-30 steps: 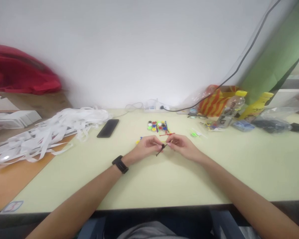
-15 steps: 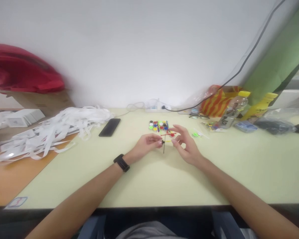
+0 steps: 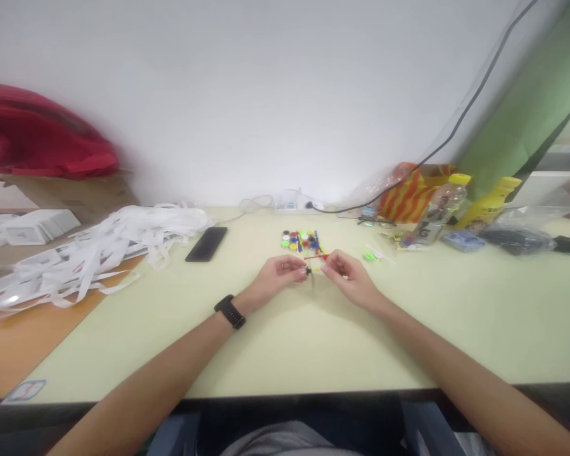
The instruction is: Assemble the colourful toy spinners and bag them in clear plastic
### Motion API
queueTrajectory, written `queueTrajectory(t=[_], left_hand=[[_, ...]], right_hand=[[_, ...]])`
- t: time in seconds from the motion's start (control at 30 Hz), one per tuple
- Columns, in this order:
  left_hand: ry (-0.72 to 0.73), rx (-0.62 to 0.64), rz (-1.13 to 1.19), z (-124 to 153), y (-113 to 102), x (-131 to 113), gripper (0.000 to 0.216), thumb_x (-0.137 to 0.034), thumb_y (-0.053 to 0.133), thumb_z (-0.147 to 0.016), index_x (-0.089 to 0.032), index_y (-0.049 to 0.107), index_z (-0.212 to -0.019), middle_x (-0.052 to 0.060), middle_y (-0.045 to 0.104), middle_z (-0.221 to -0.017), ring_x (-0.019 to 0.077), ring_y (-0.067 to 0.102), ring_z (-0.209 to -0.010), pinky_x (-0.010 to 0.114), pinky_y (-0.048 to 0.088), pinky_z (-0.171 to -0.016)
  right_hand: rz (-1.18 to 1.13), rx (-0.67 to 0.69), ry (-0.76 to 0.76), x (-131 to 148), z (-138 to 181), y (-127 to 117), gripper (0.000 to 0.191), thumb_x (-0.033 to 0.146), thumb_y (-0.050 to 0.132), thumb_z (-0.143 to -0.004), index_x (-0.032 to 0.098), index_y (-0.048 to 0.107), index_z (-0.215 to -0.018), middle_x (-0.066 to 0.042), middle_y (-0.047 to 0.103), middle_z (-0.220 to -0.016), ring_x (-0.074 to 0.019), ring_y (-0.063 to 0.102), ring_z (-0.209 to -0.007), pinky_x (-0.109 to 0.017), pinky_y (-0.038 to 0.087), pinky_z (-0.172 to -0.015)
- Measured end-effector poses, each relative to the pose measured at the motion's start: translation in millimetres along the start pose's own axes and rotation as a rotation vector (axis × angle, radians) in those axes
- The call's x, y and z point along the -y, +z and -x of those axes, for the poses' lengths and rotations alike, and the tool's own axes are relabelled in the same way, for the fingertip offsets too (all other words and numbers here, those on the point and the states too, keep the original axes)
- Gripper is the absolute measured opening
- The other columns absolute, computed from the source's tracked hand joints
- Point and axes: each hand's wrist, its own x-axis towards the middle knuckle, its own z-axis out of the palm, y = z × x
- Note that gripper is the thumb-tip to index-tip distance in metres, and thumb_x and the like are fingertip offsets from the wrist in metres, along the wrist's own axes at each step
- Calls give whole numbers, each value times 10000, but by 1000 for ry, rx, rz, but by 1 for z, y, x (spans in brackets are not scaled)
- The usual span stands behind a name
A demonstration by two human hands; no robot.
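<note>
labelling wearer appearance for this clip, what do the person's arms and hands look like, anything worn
Both arms are bare as far up as the view shows: no sleeves, no gloves. The left hand has a black watch with a dark rectangular face strapped on its wrist. The right hand and its wrist carry nothing visible. Any rings would be too small to tell.

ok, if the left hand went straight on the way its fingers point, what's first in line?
Likely the right hand: the left hand pinches a small black piece aimed at those fingertips, almost touching, though depth is unclear.
</note>
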Motion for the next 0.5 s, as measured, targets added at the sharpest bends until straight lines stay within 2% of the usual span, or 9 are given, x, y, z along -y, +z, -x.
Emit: queueTrajectory(t=[0.1,0.2,0.4,0.5], left_hand=[[-5,54,-30,3,3,-2,395,-412,854,-801,-130,710,-1036,81,743,-947,200,732,-859,365,592,-861],[0,98,-53,4,5,-2,378,-445,807,-844,-150,701,-1054,79,735,-995,197,737,-848,362,591,-852],[-4,148,-17,3,2,4,374,-425,827,-828,-161,687,-1054,94,715,-1089,227,731,-971,403,578,-934],[-6,135,-26,3,1,3,380,-427,831,-827,-155,680,-1045,93,709,-1074,229,731,-963,414,574,-941]], right_hand=[[13,91,-4,1,2,4,340,562,629,-944,239,531,-902,-6,561,-769,-168,500,-663,-294,409,-579],[10,141,5,0,5,7,316,540,619,-954,238,529,-929,-8,569,-790,-168,514,-687,-295,436,-603],[-17,127,14,-4,4,7,315,526,631,-953,231,527,-916,9,557,-788,-144,502,-650,-285,442,-605],[-46,98,10,-4,3,6,289,505,632,-957,231,540,-951,-6,576,-851,-143,534,-659,-292,471,-606]])
